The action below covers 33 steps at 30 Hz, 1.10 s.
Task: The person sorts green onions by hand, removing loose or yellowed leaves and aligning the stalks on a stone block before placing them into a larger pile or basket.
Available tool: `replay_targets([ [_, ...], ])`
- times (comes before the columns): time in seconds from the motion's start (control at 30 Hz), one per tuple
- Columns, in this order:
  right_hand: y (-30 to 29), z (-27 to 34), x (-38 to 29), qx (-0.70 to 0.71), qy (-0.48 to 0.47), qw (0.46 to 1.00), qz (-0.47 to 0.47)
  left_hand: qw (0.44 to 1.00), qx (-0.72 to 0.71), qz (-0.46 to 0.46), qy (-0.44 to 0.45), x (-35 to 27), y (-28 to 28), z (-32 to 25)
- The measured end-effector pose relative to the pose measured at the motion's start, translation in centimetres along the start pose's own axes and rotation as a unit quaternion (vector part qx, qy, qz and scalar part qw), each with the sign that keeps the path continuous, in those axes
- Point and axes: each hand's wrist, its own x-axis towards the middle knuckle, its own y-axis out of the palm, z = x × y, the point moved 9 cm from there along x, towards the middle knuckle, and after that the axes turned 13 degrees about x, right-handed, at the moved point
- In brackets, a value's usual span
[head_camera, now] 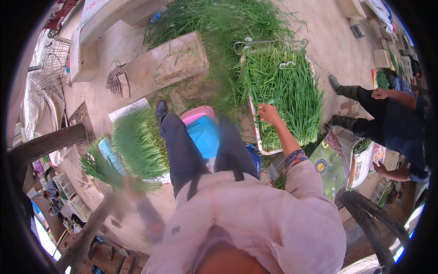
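At the lower left, my left hand [133, 190] is blurred and closed around a bunch of long green leafy stalks [102, 167]. The bunch reaches up and left, beside a white tray [128, 109] stacked with green stalks. My right hand [268, 113] is over the left edge of a second white tray [255, 126], heaped with long green stalks [291, 96]; whether its fingers grip any is not clear. Between my legs is a pink basin [202, 111] with a blue plastic sheet or bag [204, 135] in it.
A large pile of green stalks [219, 20] lies on the floor ahead. Left of it is a long stone-like block [167, 65] with a striped cloth [117, 81]. At the right, another person [397, 113] stands near sacks [359, 167]. Dark wooden posts [85, 229] flank me.
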Motion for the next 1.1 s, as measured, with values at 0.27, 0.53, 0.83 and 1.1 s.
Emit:
replay_targets([
  [0.27,6.0,-4.1,-2.4,0.086,0.076,0.990,-0.079,0.982,0.033,0.185,-0.003,17.4,17.6,-4.9],
  [0.53,25.2,-4.5,-7.3,-0.048,0.228,0.967,0.103,0.946,0.056,0.313,-0.058,29.9,32.0,-2.4],
  [0.83,36.1,0.2,12.9,-0.020,0.106,0.989,0.101,0.948,0.043,0.300,-0.101,36.2,40.0,12.4],
  [1.1,39.5,2.3,31.5,-0.047,-0.077,0.995,0.040,0.938,0.125,0.318,-0.055,39.1,43.9,20.2],
])
